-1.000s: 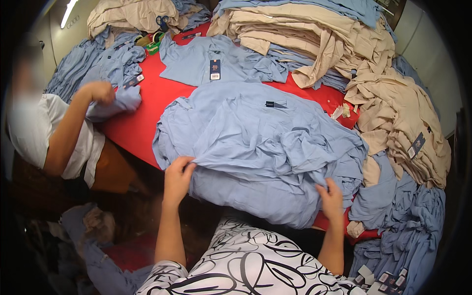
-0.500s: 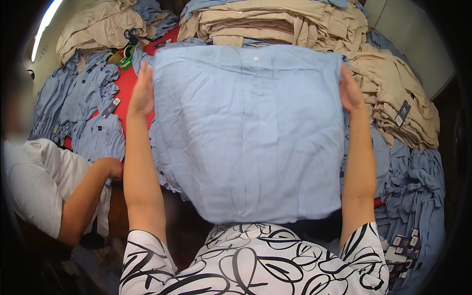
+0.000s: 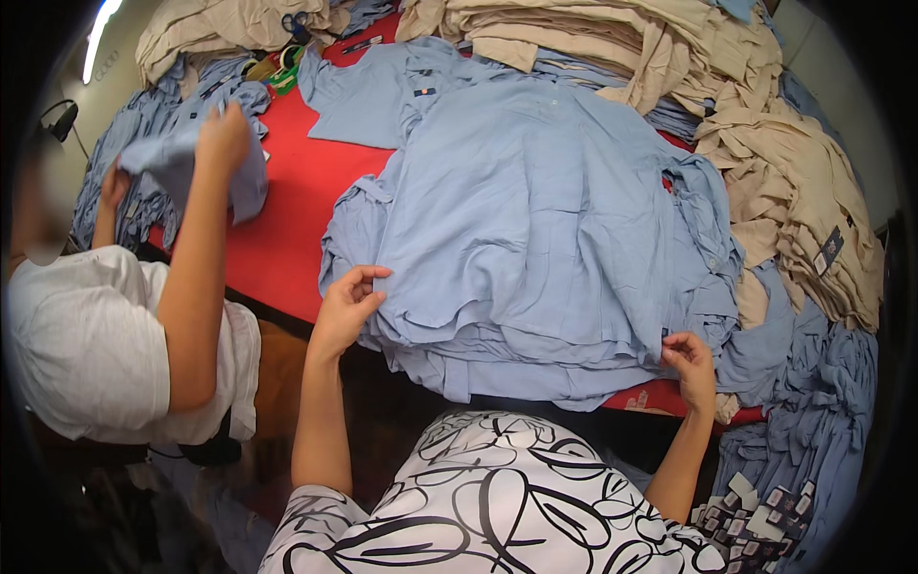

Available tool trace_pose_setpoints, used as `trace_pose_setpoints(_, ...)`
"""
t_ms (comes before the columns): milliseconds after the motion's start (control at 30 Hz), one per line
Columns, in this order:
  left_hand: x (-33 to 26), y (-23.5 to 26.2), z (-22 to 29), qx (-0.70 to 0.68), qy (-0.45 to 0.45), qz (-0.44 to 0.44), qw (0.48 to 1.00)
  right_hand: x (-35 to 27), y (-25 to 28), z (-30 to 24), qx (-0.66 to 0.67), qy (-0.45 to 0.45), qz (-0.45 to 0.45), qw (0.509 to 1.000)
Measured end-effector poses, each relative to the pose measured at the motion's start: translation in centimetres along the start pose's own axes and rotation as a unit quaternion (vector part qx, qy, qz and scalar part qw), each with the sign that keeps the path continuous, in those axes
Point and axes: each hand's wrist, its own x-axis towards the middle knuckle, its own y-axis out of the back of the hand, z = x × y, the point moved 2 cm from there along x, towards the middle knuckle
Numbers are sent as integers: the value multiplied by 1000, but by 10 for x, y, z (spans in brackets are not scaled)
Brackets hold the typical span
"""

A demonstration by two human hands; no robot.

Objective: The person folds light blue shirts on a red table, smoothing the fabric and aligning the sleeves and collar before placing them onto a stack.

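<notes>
A light blue shirt [image 3: 535, 220] lies spread out in front of me, button placket upward, its hem toward my body. My left hand [image 3: 344, 308] is closed at the hem's left corner, thumb and fingers pinching the cloth edge. At the right corner of the hem, my right hand [image 3: 692, 367] pinches the fabric beside a small dark tag. Beneath the spread shirt lie more light blue shirts [image 3: 459, 373], their edges showing along the near side and the right.
A red table [image 3: 287, 234] carries the clothes. Beige garments [image 3: 574, 38] are heaped at the back and right. Blue garments with tags [image 3: 765, 517] hang at the lower right. To my left, a co-worker in a white shirt [image 3: 86, 335] lifts a blue garment [image 3: 244, 177].
The shirt that was held up between my hands has come down onto the stack. Both hands have moved down to its hem. The co-worker's arms have risen with a blue garment.
</notes>
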Motion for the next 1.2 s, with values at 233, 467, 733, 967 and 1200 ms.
trace_pose_setpoints(233,-29,-44,27,266,-109,112,951,-14,-22,13,9,26,137,990)
trace_pose_setpoints(467,-40,-38,12,292,-128,124,940,-9,-32,13,-106,56,184,976)
trace_pose_setpoints(733,-62,0,1,166,-212,238,933,-21,36,51,-5,109,349,931)
trace_pose_setpoints(967,-91,-16,-1,234,-245,131,932,-17,48,3,-387,196,435,789)
trace_pose_setpoints(1200,-88,-43,-1,213,-221,240,921,-7,-193,-42,-391,390,-118,825)
